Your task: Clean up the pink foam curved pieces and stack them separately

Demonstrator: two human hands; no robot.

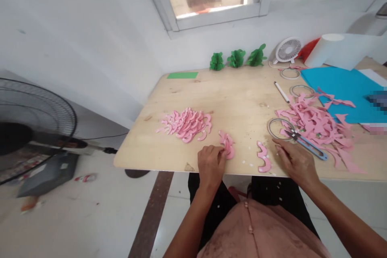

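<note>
My left hand is at the table's front edge, its fingertips closed on a small stack of curved pink paper pieces. To the right of that stack a single wavy pink paper piece with small white spots lies flat. My right hand hovers near the front edge with its fingers curled together; whether something small is between them I cannot make out. Just beyond it are a roll of tape and a blue-handled cutting tool. A larger heap of curved pink pieces lies to the left.
Pink paper scraps pile up at right, beside blue sheets, a pen and more tape rolls. Green paper shapes, a green strip and a small white fan line the back. A floor fan stands left.
</note>
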